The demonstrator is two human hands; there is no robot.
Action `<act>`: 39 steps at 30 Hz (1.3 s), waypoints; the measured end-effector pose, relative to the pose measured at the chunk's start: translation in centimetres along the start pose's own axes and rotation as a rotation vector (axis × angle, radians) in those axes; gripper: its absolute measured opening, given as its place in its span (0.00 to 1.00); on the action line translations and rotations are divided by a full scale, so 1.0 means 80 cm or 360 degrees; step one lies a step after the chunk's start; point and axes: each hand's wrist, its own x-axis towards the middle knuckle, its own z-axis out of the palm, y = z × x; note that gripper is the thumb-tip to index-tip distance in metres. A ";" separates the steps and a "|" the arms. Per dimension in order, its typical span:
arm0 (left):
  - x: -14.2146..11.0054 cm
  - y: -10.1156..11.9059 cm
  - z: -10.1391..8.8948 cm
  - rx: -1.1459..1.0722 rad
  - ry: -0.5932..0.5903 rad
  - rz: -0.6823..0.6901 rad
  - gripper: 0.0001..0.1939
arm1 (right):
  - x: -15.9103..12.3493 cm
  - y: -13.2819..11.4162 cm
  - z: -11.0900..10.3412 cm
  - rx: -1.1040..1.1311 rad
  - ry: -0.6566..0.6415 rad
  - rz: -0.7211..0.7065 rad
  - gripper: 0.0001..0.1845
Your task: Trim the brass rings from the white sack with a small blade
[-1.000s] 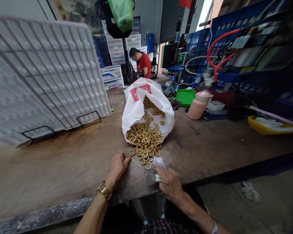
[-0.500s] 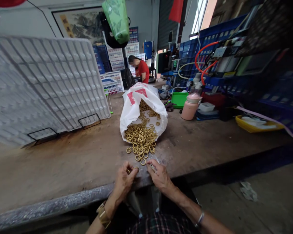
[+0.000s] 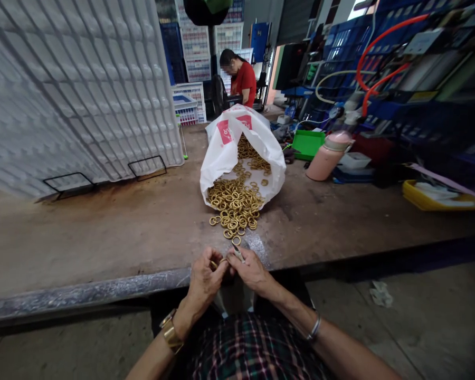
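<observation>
My left hand (image 3: pixel 206 274) is closed, with brass-coloured rings (image 3: pixel 214 265) held in its curled fingers and at the thumb tip. Against it, fingertip to fingertip, is my right hand (image 3: pixel 250 270), shut on a small knife (image 3: pixel 238 254) with a pale handle and a dark pointed tip that sticks up past the thumb. Just beyond the hands a single ring (image 3: pixel 236 240) lies on the table. A heap of the same rings (image 3: pixel 235 200) spills from the mouth of a white plastic bag (image 3: pixel 217 158) with red print. Some of what each hand grips is hidden by the fingers.
The brown workbench (image 3: pixel 142 227) ends at a worn front edge. White moulded trays (image 3: pixel 103 95) stand on the left in wire holders. To the right are a green tray (image 3: pixel 307 143), a pink bottle (image 3: pixel 328 158) and a yellow tray (image 3: pixel 439 200). A person in red (image 3: pixel 244 82) sits behind.
My hands have come together; the right moved left until its fingertips met those of the left. The knife tip now shows more clearly. The view has tipped downward.
</observation>
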 end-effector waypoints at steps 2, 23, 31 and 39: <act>0.001 0.003 0.001 -0.0079 0.0004 -0.0053 0.06 | 0.001 -0.001 -0.001 0.0039 0.0009 0.0026 0.15; 0.001 0.007 -0.002 -0.0622 -0.0397 -0.0456 0.15 | 0.015 0.001 0.000 0.0055 0.0151 0.0103 0.13; -0.003 0.000 -0.005 -0.0998 -0.0592 -0.0715 0.18 | 0.013 -0.001 0.002 0.0095 0.0109 0.0063 0.13; -0.006 -0.006 -0.005 -0.1206 -0.0551 -0.0727 0.15 | 0.011 -0.002 0.001 -0.0029 0.0128 0.0014 0.13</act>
